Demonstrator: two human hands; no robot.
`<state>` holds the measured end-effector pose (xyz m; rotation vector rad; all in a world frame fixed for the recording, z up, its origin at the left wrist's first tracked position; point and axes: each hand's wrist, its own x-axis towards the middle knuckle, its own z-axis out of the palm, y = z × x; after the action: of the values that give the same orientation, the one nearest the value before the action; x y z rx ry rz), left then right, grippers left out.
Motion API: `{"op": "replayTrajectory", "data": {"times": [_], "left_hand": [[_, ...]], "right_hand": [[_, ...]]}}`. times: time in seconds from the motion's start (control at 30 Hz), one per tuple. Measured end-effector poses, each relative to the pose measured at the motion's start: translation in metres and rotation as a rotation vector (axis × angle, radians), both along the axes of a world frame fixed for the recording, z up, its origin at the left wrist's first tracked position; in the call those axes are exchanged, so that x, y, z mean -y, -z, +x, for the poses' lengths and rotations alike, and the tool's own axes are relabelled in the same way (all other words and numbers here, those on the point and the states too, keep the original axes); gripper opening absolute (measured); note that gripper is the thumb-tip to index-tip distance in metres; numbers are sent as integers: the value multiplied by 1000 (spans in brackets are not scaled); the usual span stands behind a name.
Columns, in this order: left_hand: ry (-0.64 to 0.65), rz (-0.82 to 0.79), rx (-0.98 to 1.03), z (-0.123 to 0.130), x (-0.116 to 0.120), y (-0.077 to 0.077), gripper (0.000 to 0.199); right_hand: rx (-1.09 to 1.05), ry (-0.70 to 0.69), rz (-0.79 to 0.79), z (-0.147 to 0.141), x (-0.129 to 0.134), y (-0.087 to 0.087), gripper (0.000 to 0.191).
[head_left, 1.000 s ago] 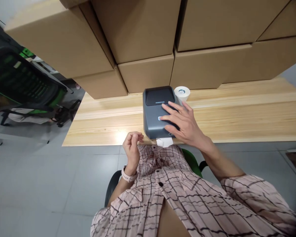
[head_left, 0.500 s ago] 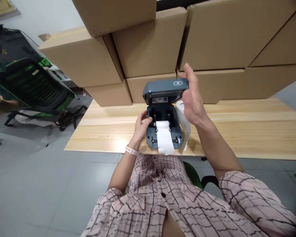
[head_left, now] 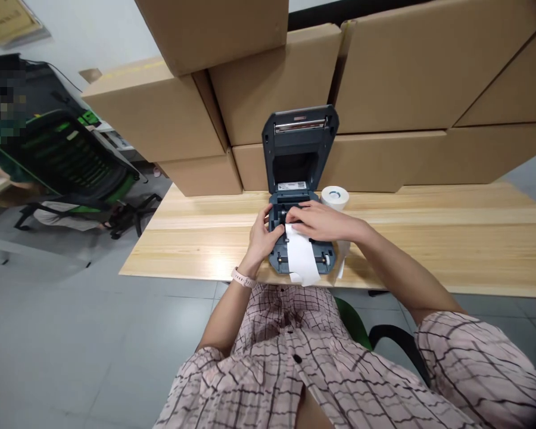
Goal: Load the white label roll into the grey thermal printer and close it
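Mid-frame, the half-open left hand (head_left: 262, 241) seemingly steadies the printer (head_left: 296, 146); the right hand (head_left: 321, 220) curls over paper (head_left: 302, 257), its grip unclear.

stacked cardboard boxes (head_left: 312, 77), black mesh chair (head_left: 69, 158) at left, grey tiled floor (head_left: 111, 339)

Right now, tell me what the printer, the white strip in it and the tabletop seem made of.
Printer: probably hard plastic, dark and matt, with moulded edges. White strip: likely paper, matt, thin and curled at its front end. Tabletop: wood or wood-look laminate, pale with streaky grain and slight sheen.
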<state>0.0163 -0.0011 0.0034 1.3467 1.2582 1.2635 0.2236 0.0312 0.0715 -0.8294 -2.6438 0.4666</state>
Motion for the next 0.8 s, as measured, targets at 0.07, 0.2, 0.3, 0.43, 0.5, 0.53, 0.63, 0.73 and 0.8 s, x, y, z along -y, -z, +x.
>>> {"op": "replayTrajectory", "data": {"times": [0.07,0.2,0.3,0.43,0.5,0.53,0.63,0.73,0.8], "left_hand": [[12,17,-4,0,-1,2,74],[76,86,-61,-6,-3,7,83],[121,113,-120,-14,-5,7,85],[134,102,-109,-18,-3,2,80],[125,95,-103,-18,-1,1,77],[116,93,-103,-17,0,1,76],[85,94,-101,-15,1,3,72],[67,95,-89,-14,2,5,68],[69,89,-84,-14,2,6,67]], "right_hand": [[62,-50,-32,-1,-5,11,17],[41,-86,-89,-6,-15,10,23],[11,-107,-205,0,-17,-3,33],[-279,-200,-409,43,-3,-17,45],[-497,-152,-433,80,11,-14,43],[-585,-104,-439,99,19,-10,41],[-670,127,-458,147,41,10,40],[-549,399,-517,166,49,36,51],[-471,512,-554,165,49,51,58]]}}
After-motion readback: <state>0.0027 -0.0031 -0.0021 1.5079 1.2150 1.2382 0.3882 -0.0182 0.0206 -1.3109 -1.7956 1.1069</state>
